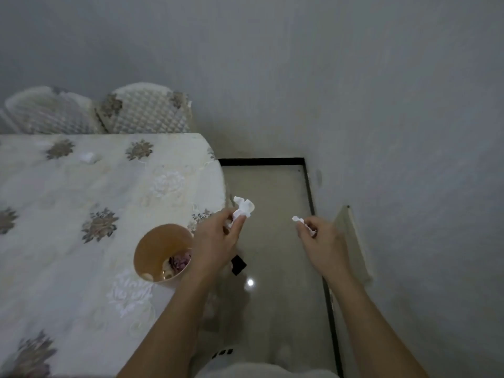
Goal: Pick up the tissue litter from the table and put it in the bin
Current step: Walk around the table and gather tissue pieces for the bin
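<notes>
While both bare arms reach forward past the table's corner, each hand pinches a piece of white tissue. The left hand [218, 236] has its fingers closed on a crumpled tissue [243, 207] that sticks up above the fingertips, held over the floor just off the table edge. The right hand [321, 236] is curled around a smaller tissue scrap [298, 220], with only a little of it showing beyond the thumb and forefinger; it is held out over the shiny floor [272, 192], well apart from the table.

The table [81, 186] is covered with a cream cloth patterned with flowers. Near its right edge stands a tan bin [152, 249], open at the top, with some pinkish and pale scraps lying in the bottom. The left wrist passes just beside the bin's rim. One more white tissue piece [87, 157] lies on the cloth near the far side of the table. Two white chairs [147, 110] stand behind the table against the grey wall.
</notes>
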